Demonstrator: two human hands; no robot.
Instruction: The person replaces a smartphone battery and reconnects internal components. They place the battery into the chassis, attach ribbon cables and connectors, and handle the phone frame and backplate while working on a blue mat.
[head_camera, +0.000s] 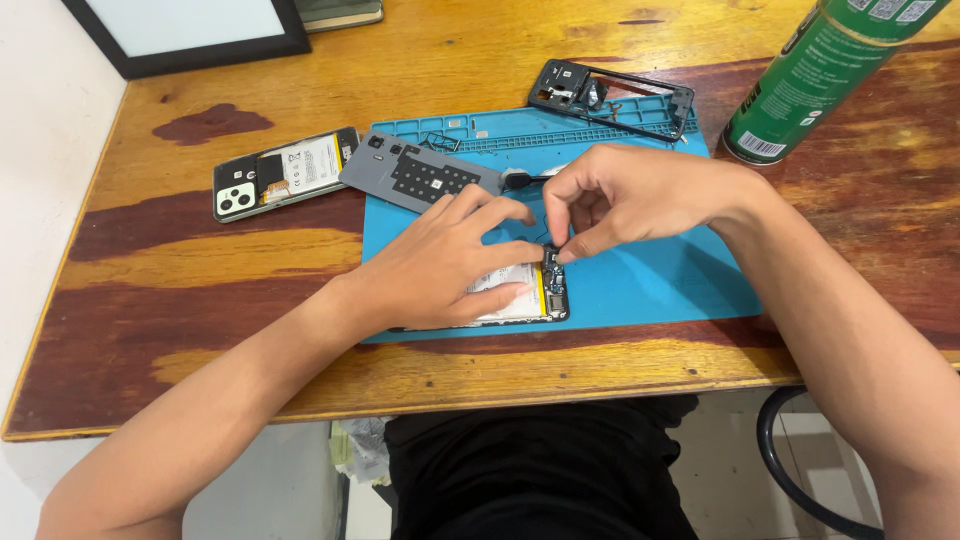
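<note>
Pressing down on an opened phone (520, 295), the left hand (450, 265) lies flat across its exposed battery area, fingers spread and the thumb along the near edge, gripping nothing but holding the device against the blue repair mat (660, 280). The right hand (620, 195) comes in from the right with thumb and forefinger pinched together just above the lower end of that phone, right over its small circuit board; whether a tiny part sits between the fingertips cannot be told. The phone lies near the front edge of the mat, mostly hidden under the left hand, with only its white label and dark bottom section showing.

Just beyond the left fingers lies a grey back cover (415, 172), inner side up, half on the mat and half on the wooden worktop (200, 290). A black-handled tool (522, 181) lies behind the right-hand knuckles. At the far edge of the mat rests a dark phone frame (610, 95), empty in the middle. Left of the mat, on bare wood, a second opened phone (285, 172) lies with its camera block toward the left. A green spray can (815, 75) stands at the far right, and a black-framed panel (195, 28) sits at the far left corner.
</note>
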